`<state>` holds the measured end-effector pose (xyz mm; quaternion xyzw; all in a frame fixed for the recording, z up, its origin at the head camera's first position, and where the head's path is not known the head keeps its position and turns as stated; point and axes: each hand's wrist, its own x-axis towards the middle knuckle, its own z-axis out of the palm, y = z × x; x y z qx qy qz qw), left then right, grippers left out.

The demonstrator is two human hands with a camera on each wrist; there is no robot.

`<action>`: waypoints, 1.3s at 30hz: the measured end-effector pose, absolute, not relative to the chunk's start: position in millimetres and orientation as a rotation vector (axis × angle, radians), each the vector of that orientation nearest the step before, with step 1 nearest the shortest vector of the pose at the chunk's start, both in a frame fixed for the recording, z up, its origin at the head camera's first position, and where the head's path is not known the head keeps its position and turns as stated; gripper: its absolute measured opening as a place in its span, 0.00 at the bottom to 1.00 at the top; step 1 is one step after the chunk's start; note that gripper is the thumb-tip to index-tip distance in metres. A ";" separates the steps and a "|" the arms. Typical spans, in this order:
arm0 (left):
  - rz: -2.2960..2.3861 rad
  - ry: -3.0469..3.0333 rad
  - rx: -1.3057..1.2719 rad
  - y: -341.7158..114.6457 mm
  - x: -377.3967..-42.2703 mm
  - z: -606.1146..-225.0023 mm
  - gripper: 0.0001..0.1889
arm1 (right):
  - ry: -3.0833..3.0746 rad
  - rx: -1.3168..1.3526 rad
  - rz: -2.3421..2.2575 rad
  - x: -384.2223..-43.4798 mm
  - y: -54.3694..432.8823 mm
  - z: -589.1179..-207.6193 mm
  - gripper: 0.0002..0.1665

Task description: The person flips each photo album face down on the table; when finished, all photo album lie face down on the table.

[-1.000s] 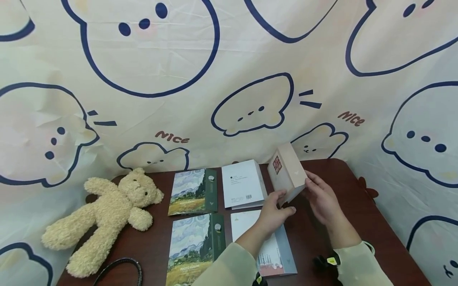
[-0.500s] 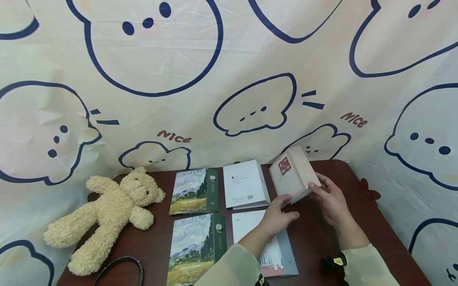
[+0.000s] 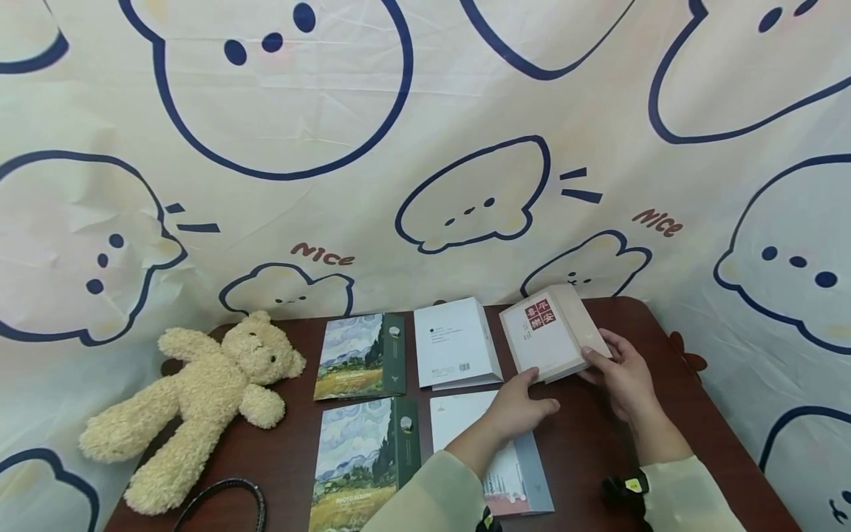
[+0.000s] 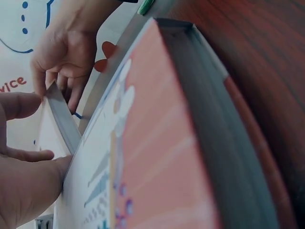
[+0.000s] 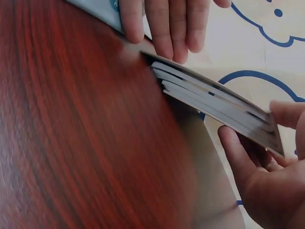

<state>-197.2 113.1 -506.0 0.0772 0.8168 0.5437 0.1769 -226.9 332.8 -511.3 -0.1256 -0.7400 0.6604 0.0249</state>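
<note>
A thick cream photo album (image 3: 548, 347) with a red square of characters on its cover lies slightly tilted at the table's back right. My right hand (image 3: 628, 380) holds its spine side, thumb on top and fingers beneath. In the right wrist view its page edges (image 5: 214, 102) face the camera. My left hand (image 3: 515, 410) touches the album's near edge with its fingertips; in the right wrist view those fingers (image 5: 162, 24) look straight. Below the left forearm lies a white album (image 3: 465, 406) with a blue-grey spine and a pink lower edge, partly covered by the arm.
A white album (image 3: 452, 343) lies back side up to the left. Two green-spined landscape albums (image 3: 359, 355) lie further left, one in front of the other. A plush bear (image 3: 213, 391) and a black cord (image 3: 233, 484) occupy the left side. A patterned curtain (image 3: 465, 111) hangs behind.
The cream album has tipped down from a steep lean to nearly flat, its cover turning upward. My right hand has moved slightly right and down with it; the left stays at the near edge.
</note>
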 end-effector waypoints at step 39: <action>1.456 2.344 0.268 112.4 -198.2 -498.8 0.39 | -3.007 -0.415 1.047 -227.5 338.2 -523.5 0.40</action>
